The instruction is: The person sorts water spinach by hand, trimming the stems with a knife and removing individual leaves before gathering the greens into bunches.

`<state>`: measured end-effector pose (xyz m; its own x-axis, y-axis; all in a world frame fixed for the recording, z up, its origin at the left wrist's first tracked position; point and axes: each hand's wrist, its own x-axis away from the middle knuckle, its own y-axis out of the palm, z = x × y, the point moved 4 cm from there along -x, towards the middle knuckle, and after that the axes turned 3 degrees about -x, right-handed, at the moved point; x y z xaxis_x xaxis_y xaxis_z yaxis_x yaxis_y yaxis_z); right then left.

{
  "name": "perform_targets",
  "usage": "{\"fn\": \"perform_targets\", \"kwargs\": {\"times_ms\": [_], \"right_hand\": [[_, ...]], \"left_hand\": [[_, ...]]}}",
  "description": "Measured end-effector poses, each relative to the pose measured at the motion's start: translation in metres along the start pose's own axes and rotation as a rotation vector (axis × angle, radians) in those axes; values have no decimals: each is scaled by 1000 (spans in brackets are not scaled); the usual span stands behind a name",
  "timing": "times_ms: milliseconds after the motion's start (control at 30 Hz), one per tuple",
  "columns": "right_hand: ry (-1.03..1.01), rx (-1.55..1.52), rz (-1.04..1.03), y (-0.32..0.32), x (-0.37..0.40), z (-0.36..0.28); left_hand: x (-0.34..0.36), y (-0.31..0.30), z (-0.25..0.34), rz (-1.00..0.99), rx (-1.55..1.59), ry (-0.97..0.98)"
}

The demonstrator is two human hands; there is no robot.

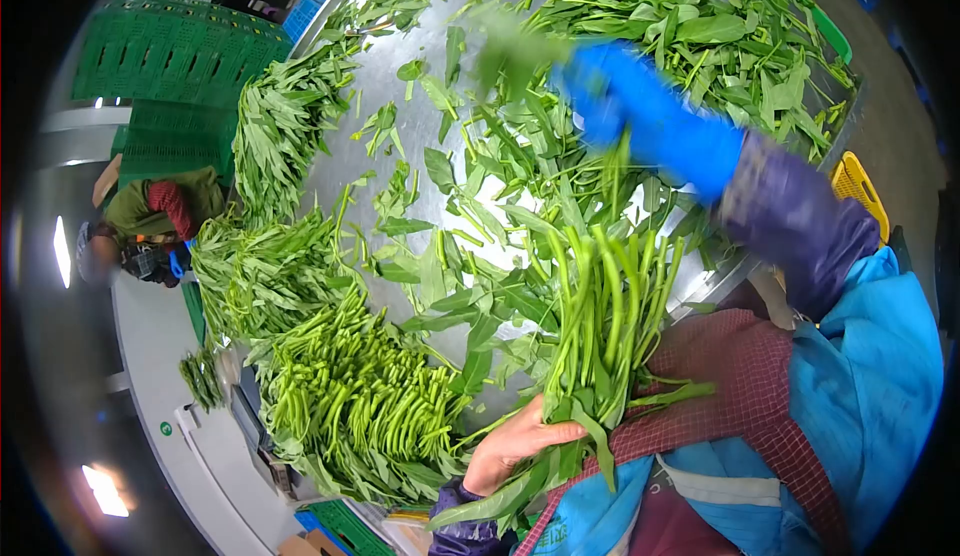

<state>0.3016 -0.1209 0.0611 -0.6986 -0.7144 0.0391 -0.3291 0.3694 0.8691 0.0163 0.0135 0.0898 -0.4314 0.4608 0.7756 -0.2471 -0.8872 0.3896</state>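
Holds a bundle of leafy stems (605, 306) in the bare left hand (520, 444), with thumb and fingers closed round the leafy part and the stem ends pointing away from the palm, up the view. Reaches out with the blue-gloved right hand (605, 91), apart from the bundle and farther up the view, above the metal counter (325, 171). Blurred there by motion; perhaps has a bit of green at the fingertips, but cannot tell how wide or narrow the grasp is. Between and around the hands, shows loose leaves (490, 196) scattered over the metal. Just beside the left hand, shows stacked stems (360, 386) with many ends turned up, and beyond them leafy heaps (270, 266) along the counter's edge. Near the right hand, shows a broad pile of greens (700, 21). Off to the far side, shows green crates (180, 51) and another person (165, 206).
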Motion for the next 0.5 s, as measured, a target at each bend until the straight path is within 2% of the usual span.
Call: {"fn": "perform_targets", "kwargs": {"times_ms": [33, 100, 133, 267, 300, 333, 367, 433, 500], "right_hand": [[3, 0, 0, -26, -9, -35], [-296, 1391, 376, -49, -13, -109], [-295, 1395, 372, -41, -10, -109], [-743, 1877, -364, 49, 39, -46], [-475, 1458, -532, 66, 50, -7], [-444, 1324, -823, 82, 66, 32], [-609, 1412, -916, 90, 87, 63], [-607, 1390, -962, 92, 90, 92], [91, 803, -725, 75, 73, 92]], "left_hand": [[3, -1, -2, 1, 3, 0], [9, -6, -13, 95, 110, -109], [10, -6, -13, 93, 113, -105], [8, -8, -11, 172, 388, -110], [9, -6, -9, 173, 383, -119], [10, -5, -6, 182, 397, -90], [11, -5, -2, 191, 410, -57], [9, -11, -11, 177, 383, -63], [8, -20, -19, 165, 221, -56]]}}
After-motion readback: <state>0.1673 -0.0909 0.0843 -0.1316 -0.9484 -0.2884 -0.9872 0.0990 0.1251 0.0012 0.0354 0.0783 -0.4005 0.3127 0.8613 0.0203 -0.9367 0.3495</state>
